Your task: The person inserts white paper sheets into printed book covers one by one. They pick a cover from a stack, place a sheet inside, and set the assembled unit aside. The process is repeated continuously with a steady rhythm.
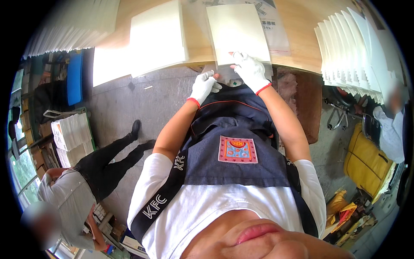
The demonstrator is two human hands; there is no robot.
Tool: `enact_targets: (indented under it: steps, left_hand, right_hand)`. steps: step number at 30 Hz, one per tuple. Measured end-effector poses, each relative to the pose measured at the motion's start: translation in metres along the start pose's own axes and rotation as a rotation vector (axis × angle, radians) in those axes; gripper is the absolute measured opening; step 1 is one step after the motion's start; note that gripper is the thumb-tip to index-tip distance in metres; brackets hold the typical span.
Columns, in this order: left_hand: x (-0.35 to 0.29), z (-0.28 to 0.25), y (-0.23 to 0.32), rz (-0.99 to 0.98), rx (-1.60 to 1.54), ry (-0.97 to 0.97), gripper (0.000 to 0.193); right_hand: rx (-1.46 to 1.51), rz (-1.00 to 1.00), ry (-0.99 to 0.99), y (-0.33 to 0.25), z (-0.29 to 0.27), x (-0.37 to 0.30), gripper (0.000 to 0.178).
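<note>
My right hand (250,69), in a white glove with a red cuff, rests its fingers on the near edge of a cream square sheet (237,30) lying on the wooden table (302,39). My left hand (203,85), gloved the same way, is below the table's edge near my dark apron (233,142), fingers curled; whether it holds anything is hidden. A second cream sheet stack (157,34) lies to the left of the first.
Fanned stacks of white sheets sit at the table's far left (73,23) and right (358,52). A person in grey bends at the lower left (69,194) beside a white stack (71,134). Another person (390,125) and a yellow bag (366,159) are at right.
</note>
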State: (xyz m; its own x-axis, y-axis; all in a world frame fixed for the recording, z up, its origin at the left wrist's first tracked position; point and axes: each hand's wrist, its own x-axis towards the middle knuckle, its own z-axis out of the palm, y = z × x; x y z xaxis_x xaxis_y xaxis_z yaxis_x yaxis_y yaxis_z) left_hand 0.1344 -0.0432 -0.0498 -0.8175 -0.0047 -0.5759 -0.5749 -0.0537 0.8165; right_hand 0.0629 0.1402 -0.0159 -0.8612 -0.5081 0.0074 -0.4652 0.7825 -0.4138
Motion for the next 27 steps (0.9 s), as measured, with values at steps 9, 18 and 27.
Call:
enact_targets:
  steps: [9, 18, 27]
  left_hand:
    - [0.007, -0.006, -0.01, 0.098, -0.092, -0.015, 0.041]
    - [-0.003, 0.006, -0.008, -0.016, -0.177, -0.005, 0.024]
    - [0.003, -0.002, -0.005, 0.009, -0.067, 0.013, 0.026]
  right_hand:
    - [-0.003, -0.063, -0.088, -0.029, 0.023, -0.009, 0.015]
    - [0.622, 0.245, -0.086, 0.006, 0.005, -0.051, 0.007]
    - [0.036, -0.111, -0.063, -0.027, 0.025, -0.018, 0.017]
